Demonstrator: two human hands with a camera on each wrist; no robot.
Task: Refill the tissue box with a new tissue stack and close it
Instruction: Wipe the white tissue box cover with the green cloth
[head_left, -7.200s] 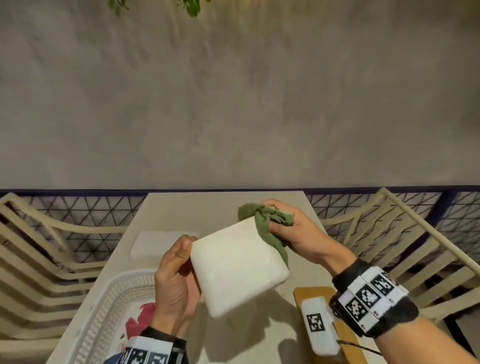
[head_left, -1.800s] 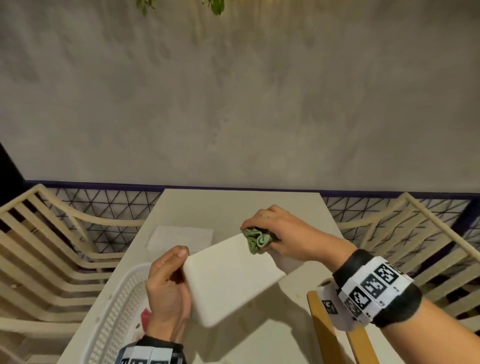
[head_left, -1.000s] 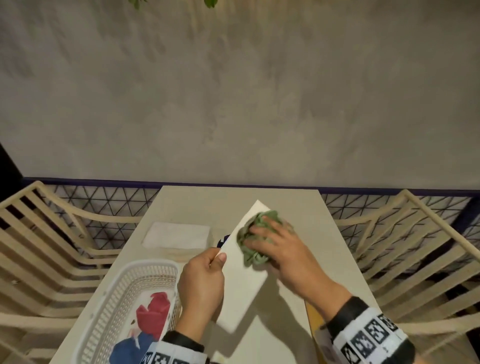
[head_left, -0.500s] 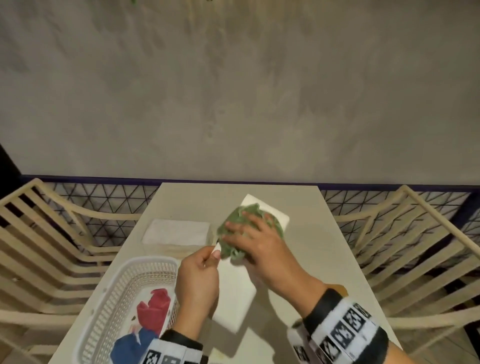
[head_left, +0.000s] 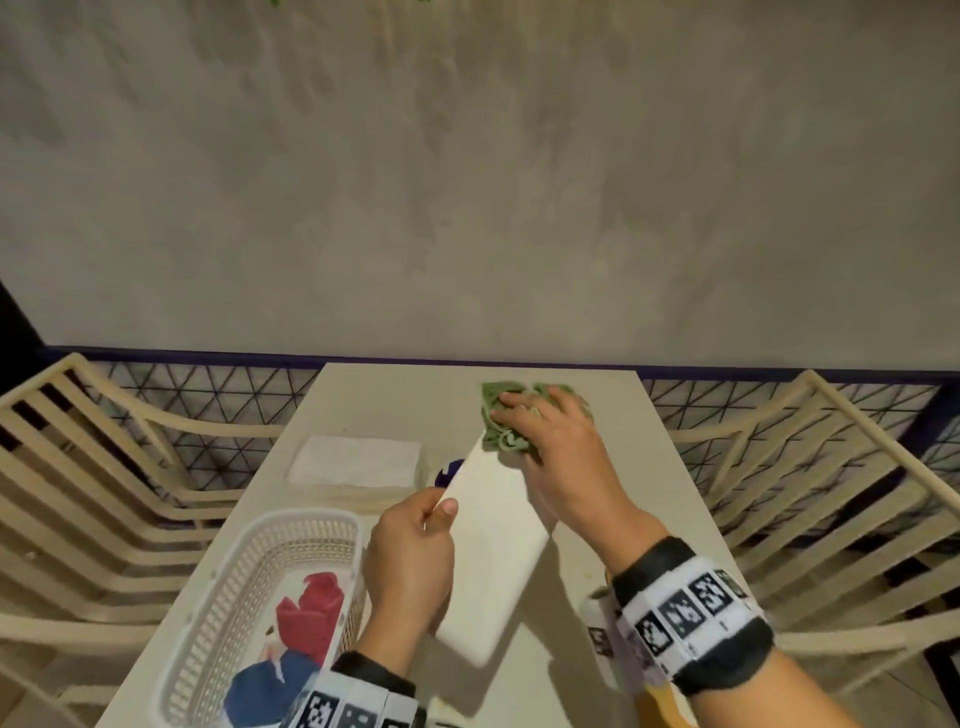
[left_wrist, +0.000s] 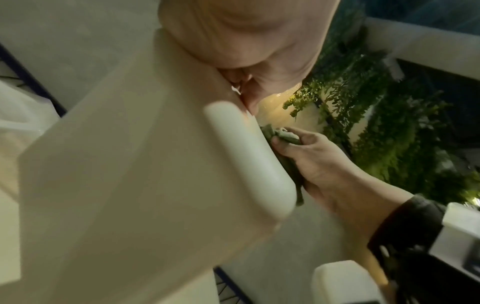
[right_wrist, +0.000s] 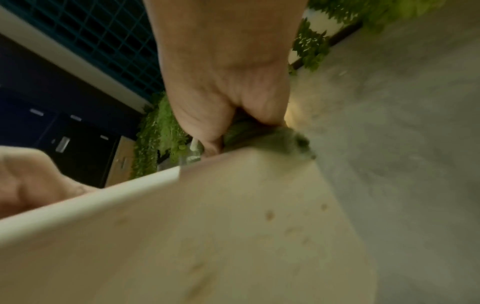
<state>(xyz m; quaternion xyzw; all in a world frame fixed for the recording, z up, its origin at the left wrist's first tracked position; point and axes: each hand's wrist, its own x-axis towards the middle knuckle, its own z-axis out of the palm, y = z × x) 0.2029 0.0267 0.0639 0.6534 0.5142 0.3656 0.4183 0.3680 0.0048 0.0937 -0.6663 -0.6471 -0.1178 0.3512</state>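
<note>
**A:** Head view first: where is the tissue box (head_left: 493, 540) and who has it?

**B:** It is held tilted above the table (head_left: 374, 405). The left hand (head_left: 410, 561) grasps it along its left long edge, thumb on the upper face and fingers curled underneath. The right hand (head_left: 556, 452) presses a crumpled green cloth (head_left: 501, 415) against the far end of the box, beyond the left grip; the head view shows its fingers spread flat over the cloth, and the left wrist view shows them bent around the bundle.

**A:** How do you expect the box to handle?

**B:** It looks like smooth, hard white plastic, a flat slab with rounded corners and no texture to catch a finger. I judge it light and stiff, but slippery, so an edge pinch like this one could let it twist. A wrap across its narrow width, near the middle, would hold it more surely.

**A:** And the refill?

**B:** The white tissue stack (head_left: 358, 462) lies on the table just left of the box's far end, away from both hands. It is soft, matte and squared off, and will sag or fan if lifted by one corner, so I would take it from both short ends.

**A:** Anything else nearby?

**B:** A perforated white basket (head_left: 249, 571) sits directly left of the gripping hand, with red and blue items inside.
</note>
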